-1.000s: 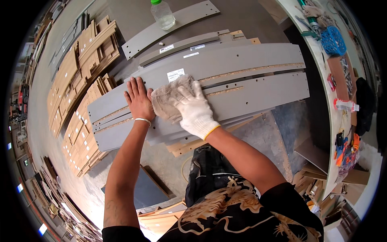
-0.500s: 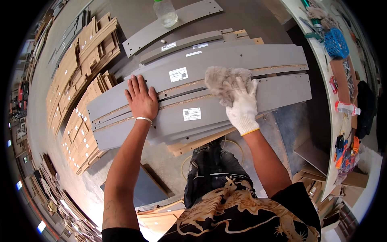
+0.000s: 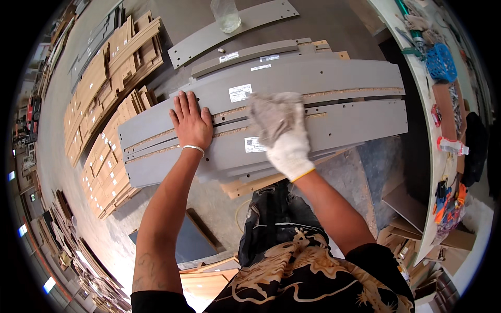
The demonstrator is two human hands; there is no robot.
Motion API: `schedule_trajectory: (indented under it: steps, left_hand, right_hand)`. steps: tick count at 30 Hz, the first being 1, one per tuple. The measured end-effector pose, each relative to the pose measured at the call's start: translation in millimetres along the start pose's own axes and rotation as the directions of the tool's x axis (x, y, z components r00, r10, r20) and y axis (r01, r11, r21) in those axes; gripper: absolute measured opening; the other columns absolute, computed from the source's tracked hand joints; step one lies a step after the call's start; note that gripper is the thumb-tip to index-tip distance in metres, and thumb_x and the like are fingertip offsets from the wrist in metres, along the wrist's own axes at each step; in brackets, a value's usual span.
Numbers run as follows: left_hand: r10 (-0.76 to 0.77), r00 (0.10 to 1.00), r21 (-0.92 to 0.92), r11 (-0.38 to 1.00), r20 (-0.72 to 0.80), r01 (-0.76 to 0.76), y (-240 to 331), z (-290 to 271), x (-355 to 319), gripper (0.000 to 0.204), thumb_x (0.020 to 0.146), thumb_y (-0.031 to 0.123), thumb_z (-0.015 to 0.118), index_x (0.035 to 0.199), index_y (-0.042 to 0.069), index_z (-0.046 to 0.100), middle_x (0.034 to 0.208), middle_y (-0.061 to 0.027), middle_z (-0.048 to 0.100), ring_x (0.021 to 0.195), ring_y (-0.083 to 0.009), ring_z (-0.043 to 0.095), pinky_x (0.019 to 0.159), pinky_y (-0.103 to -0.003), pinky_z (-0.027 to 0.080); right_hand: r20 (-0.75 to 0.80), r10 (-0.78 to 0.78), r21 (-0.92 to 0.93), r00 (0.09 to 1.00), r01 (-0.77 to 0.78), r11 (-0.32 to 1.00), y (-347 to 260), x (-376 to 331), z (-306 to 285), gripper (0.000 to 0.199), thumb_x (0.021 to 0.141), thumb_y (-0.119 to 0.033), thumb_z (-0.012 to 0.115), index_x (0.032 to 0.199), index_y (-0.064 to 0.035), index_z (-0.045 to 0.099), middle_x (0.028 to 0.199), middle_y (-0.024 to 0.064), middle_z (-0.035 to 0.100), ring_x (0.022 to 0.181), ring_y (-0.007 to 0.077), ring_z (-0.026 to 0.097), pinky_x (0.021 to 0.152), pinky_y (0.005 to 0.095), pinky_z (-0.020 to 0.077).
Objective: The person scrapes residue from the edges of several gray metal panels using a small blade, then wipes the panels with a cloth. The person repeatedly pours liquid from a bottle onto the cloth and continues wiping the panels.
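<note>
Two grey boards lie side by side before me: a far board point(image 3: 292, 81) and a near board point(image 3: 355, 122), each with a rough grooved strip, small holes and a white label. My bare left hand point(image 3: 193, 122) rests flat across them, left of the labels, fingers stretched out. In a white knit glove, my right hand point(image 3: 289, 154) holds a fluffy grey-beige rag point(image 3: 266, 115) against the boards near their middle. Motion smears the rag and the gloved fingers. More boards are stacked beneath the near one.
Beyond lie a narrow grey strip point(image 3: 245, 57) and a holed panel point(image 3: 193, 44), with a clear bottle point(image 3: 228, 20) on the panel. Stacked wooden panels point(image 3: 109, 167) stand left. The right-hand bench point(image 3: 417, 68) carries a blue basket point(image 3: 441, 62), a bottle point(image 3: 451, 146) and tools.
My right hand has swept the rag leftward over the boards, toward the labels. My left hand stays flat in the same place on them. The whole view has shifted slightly.
</note>
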State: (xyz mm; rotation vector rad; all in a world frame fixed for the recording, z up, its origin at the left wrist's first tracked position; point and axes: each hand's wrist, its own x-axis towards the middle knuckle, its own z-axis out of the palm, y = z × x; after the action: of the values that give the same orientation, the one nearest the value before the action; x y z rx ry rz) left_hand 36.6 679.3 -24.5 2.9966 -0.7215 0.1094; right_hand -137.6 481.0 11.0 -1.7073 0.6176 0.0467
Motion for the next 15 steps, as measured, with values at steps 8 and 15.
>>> schedule_trajectory:
  steps: [8, 15]
  left_hand:
    - [-0.03, 1.0, -0.026, 0.999, 0.01, 0.03, -16, -3, -9, 0.066, 0.106, 0.036, 0.04, 0.164, 0.008, 0.027, 0.173, -0.0157, 0.02, 0.161, -0.034, 0.013, 0.13, -0.052, 0.006]
    - [-0.007, 1.0, 0.007, 1.0, -0.022, 0.007, -9, 2, -6, 0.063, 0.108, 0.035, 0.04, 0.165, 0.01, 0.027, 0.173, -0.0131, 0.022, 0.161, -0.0322, 0.014, 0.129, -0.051, 0.008]
  right_hand:
    - [0.224, -0.166, -0.946, 0.96, 0.255, 0.2, -6, -9, -30, 0.058, 0.09, -0.033, 0.064, 0.146, -0.0182, 0.06, 0.161, 0.0082, 0.049, 0.157, 0.0219, 0.031, 0.13, 0.0601, 0.0019]
    - [-0.508, 0.017, -0.687, 0.861, -0.416, 0.596, 50, 0, -167, 0.054, 0.109, -0.041, 0.038, 0.156, -0.0162, 0.045, 0.149, 0.008, 0.059, 0.145, 0.0212, 0.046, 0.128, 0.0505, 0.0165]
